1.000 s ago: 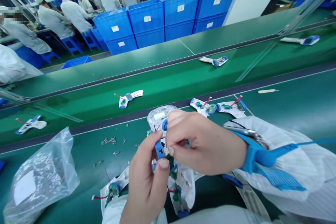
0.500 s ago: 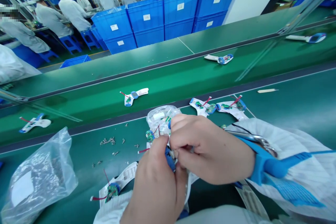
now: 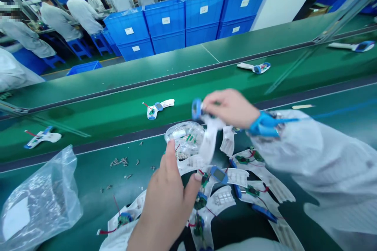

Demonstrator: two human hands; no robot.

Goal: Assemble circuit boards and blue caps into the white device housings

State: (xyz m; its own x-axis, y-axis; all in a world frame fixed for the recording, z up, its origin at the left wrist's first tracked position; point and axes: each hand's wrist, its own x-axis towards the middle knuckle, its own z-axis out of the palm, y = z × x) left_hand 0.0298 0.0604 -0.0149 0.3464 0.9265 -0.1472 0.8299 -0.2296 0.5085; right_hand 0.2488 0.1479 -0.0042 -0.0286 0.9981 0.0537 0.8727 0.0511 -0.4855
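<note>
My right hand [image 3: 231, 106] is raised over the near edge of the green conveyor belt [image 3: 97, 117], pinched shut on a white thermometer half-shell with a blue head [image 3: 206, 133] that hangs down from it. My left hand [image 3: 169, 196] hovers lower, its fingers loosely apart, holding nothing, just above a pile of similar white shells with green circuit boards [image 3: 232, 188]. A small clear bag of parts [image 3: 187, 141] lies between the hands.
A larger crumpled plastic bag [image 3: 38, 200] lies at the left. Small loose screws [image 3: 120, 161] are scattered on the bench. Several thermometer units [image 3: 159, 108] ride the belt. Blue crates [image 3: 182, 19] and workers in white stand beyond.
My hands have parted: the right one lifted the shell up and away toward the belt, and the left one let go and stayed low. The units on the belt drifted right.
</note>
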